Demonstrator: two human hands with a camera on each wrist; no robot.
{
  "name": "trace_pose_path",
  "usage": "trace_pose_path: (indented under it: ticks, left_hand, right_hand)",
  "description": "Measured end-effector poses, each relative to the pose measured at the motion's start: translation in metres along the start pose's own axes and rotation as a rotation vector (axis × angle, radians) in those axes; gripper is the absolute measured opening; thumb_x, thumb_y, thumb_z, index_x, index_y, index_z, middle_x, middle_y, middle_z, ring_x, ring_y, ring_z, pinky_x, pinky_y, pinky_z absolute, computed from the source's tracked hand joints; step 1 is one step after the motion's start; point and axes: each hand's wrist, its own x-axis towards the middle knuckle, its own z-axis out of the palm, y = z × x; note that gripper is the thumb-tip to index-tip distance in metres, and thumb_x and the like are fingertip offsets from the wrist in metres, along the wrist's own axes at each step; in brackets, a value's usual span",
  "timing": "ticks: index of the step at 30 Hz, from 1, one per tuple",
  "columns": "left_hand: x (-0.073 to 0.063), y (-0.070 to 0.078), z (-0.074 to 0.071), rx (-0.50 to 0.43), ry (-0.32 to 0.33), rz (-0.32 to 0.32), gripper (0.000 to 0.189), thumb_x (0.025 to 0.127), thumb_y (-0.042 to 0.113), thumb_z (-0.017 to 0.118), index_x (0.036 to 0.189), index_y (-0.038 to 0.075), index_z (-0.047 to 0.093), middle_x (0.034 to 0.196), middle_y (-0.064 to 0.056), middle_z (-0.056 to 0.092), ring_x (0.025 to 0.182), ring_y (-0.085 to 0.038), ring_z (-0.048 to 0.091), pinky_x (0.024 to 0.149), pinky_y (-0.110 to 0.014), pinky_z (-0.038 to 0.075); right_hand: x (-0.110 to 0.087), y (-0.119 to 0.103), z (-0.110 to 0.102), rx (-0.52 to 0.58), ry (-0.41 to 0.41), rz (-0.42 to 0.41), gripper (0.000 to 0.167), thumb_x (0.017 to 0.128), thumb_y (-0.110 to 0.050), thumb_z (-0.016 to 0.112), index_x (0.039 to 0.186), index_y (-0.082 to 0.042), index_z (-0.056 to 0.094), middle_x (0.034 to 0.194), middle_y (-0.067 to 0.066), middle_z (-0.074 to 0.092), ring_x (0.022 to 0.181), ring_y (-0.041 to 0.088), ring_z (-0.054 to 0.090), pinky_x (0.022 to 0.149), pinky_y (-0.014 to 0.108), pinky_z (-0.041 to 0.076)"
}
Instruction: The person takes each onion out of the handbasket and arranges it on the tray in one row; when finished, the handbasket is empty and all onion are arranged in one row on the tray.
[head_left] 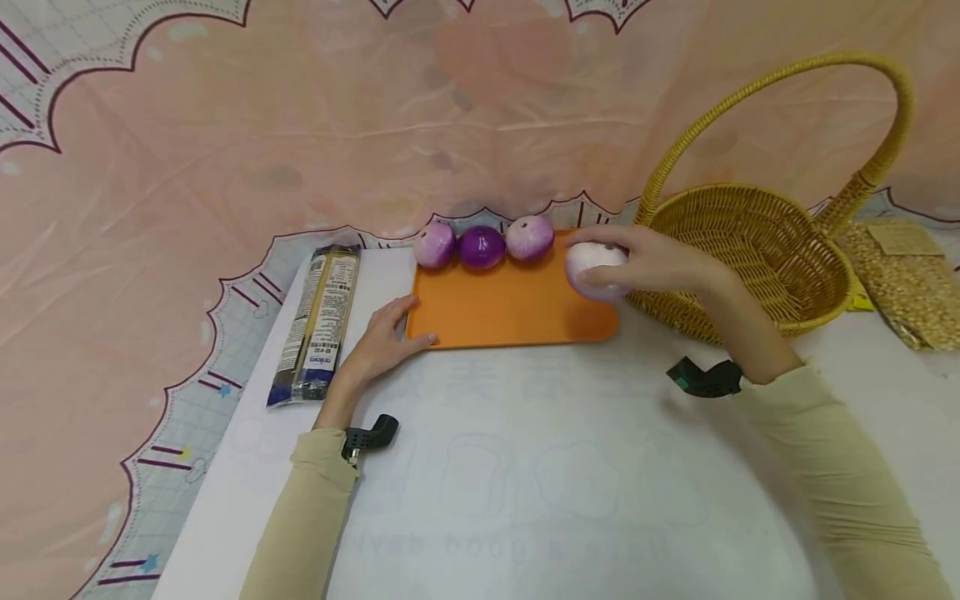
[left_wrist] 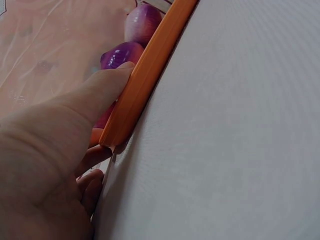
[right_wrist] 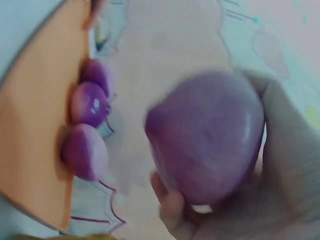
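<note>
An orange tray [head_left: 510,308] lies on the white table with three purple onions along its far edge: a pale one [head_left: 435,244] at the left, a dark glossy one [head_left: 481,247] in the middle and another pale one [head_left: 529,237]. My left hand [head_left: 378,343] holds the tray's left end; in the left wrist view the thumb [left_wrist: 112,80] is on the rim and the fingers are round the corner. Over the tray's right end, my right hand [head_left: 656,260] grips a fourth, whitish-purple onion [right_wrist: 207,135] between thumb and fingers.
A yellow wicker basket [head_left: 727,200] with a tall handle stands right of the tray, partly behind my right forearm. Farther right lies a clear bag of yellow kernels [head_left: 918,287]. A long printed food packet [head_left: 315,325] lies left of the tray. Patterned cloth [head_left: 450,125] rises behind the table.
</note>
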Motion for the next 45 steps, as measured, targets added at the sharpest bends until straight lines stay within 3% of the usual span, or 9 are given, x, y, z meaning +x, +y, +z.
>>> trace_pose_path:
  ticks: [3,7,11,17,24,30,38,45]
  left_hand:
    - [0.0,-0.001,0.0,-0.003,0.002,-0.001,0.082,0.087,0.039,0.07,0.152,0.009,0.031,0.16,-0.014,0.025,0.149,-0.034,0.014,0.122,-0.053,0.015]
    - [0.0,-0.001,0.001,-0.004,0.003,0.0,0.081,0.087,0.038,0.071,0.151,0.008,0.031,0.16,-0.015,0.025,0.149,-0.035,0.014,0.122,-0.054,0.014]
    - [-0.001,-0.001,0.003,-0.006,0.002,0.005,0.081,0.087,0.037,0.071,0.151,0.008,0.031,0.16,-0.015,0.025,0.15,-0.035,0.014,0.122,-0.054,0.014]
    - [-0.001,0.0,0.003,-0.006,0.005,0.012,0.081,0.087,0.037,0.071,0.151,0.007,0.032,0.16,-0.015,0.026,0.149,-0.035,0.015,0.123,-0.053,0.015]
    - [-0.001,0.002,0.003,-0.001,0.01,0.026,0.079,0.087,0.035,0.071,0.15,0.006,0.033,0.159,-0.016,0.028,0.149,-0.036,0.016,0.123,-0.052,0.015]
    - [-0.001,0.002,0.003,0.01,0.009,0.037,0.078,0.088,0.033,0.07,0.15,0.004,0.033,0.158,-0.017,0.029,0.149,-0.037,0.017,0.123,-0.052,0.015]
    - [0.0,0.001,0.002,0.007,0.006,0.03,0.08,0.088,0.036,0.07,0.151,0.006,0.031,0.159,-0.015,0.027,0.149,-0.035,0.015,0.123,-0.051,0.015]
    - [-0.001,0.002,0.0,0.003,0.013,0.034,0.079,0.088,0.035,0.07,0.151,0.006,0.032,0.159,-0.015,0.027,0.149,-0.035,0.015,0.123,-0.052,0.014]
  right_hand:
    - [0.009,0.0,0.012,-0.011,0.131,-0.021,0.051,0.09,-0.03,0.066,0.139,-0.019,0.053,0.128,0.01,0.057,0.106,0.029,0.054,0.087,0.039,0.052]
    - [0.023,0.0,0.027,-0.137,0.278,-0.053,0.058,0.089,-0.034,0.067,0.142,-0.016,0.05,0.128,0.015,0.057,0.107,0.032,0.053,0.088,0.049,0.052]
    - [0.034,-0.002,0.035,-0.211,0.351,0.016,0.063,0.089,-0.042,0.063,0.144,-0.016,0.046,0.137,0.018,0.05,0.117,0.037,0.046,0.093,0.058,0.049]
    - [0.049,0.002,0.037,-0.147,0.453,0.102,0.062,0.093,-0.044,0.054,0.148,-0.019,0.036,0.142,0.025,0.037,0.12,0.042,0.043,0.096,0.06,0.047]
    - [0.066,0.016,0.036,-0.03,0.528,0.165,0.064,0.095,-0.042,0.048,0.15,-0.014,0.029,0.145,0.026,0.025,0.131,0.044,0.028,0.109,0.06,0.031]
    - [0.081,0.027,0.038,0.033,0.591,0.183,0.059,0.096,-0.035,0.049,0.146,-0.012,0.031,0.144,0.028,0.023,0.133,0.047,0.021,0.11,0.059,0.024]
    - [0.094,0.037,0.039,0.079,0.568,0.246,0.059,0.098,-0.036,0.047,0.15,-0.016,0.028,0.155,0.032,0.008,0.141,0.055,0.009,0.116,0.065,0.014]
    - [0.106,0.047,0.046,0.134,0.684,0.284,0.059,0.097,-0.034,0.048,0.149,-0.016,0.03,0.152,0.025,0.018,0.137,0.05,0.02,0.114,0.057,0.025]
